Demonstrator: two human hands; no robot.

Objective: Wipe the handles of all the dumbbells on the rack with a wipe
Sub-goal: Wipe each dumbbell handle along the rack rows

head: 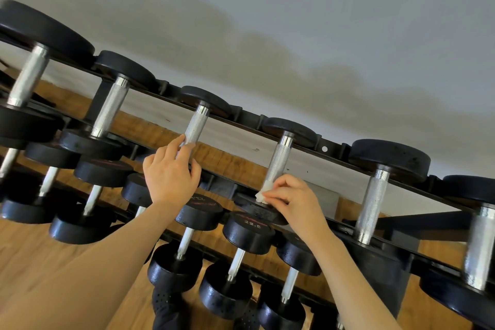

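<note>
A black rack carries rows of black dumbbells with knurled steel handles, seen tilted. My left hand grips the lower end of one top-row handle, and a bit of white shows between its fingers. My right hand pinches a small white wipe against the bottom of the neighbouring handle, just above that dumbbell's front head. Further handles stand to the left and to the right.
A lower row of smaller dumbbells, one marked 22.5, sits under my forearms. Wooden floor lies below the rack and a grey wall behind it. Dark perforated shoes show at the bottom.
</note>
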